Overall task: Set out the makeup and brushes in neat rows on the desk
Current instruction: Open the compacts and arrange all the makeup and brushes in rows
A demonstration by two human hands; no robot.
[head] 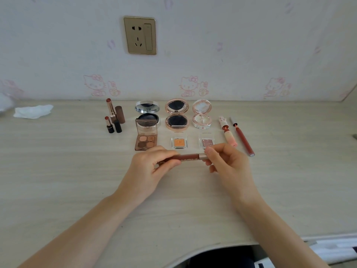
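Brown-red lip gloss tube [188, 158] was pinched level by left hand [152, 167] and right hand [229, 165], its cap end gripped, probably for uncapping like 2 others near the desk's [67, 171] far edge.

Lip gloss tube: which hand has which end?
Both hold the lip gloss tube: left hand grips the dark red body, right hand pinches the rose-gold cap end.
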